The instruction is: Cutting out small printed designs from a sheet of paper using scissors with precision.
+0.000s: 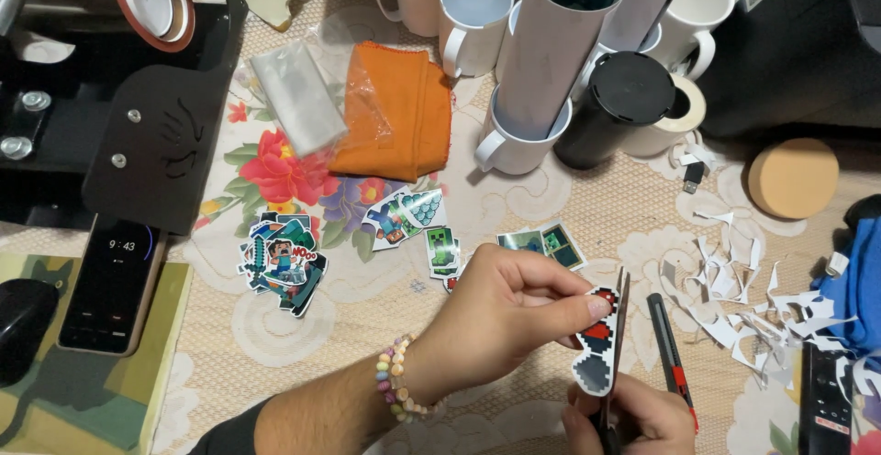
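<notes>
The left hand pinched a pixel-patterned sticker cutout by its upper edge, thumb and forefinger closed tight on it so the paper hung taut and vertical for trimming. Below it, the right hand had its grip closed around the handles of a pair of scissors, the blades rising along the cutout's right edge. A utility knife lay just beside them on the bench, within easy reach. White paper trimmings lay piled to the right, kept apart from the finished stickers stacked to the left on the floral tablecloth. White mugs stood well apart at the back.
</notes>
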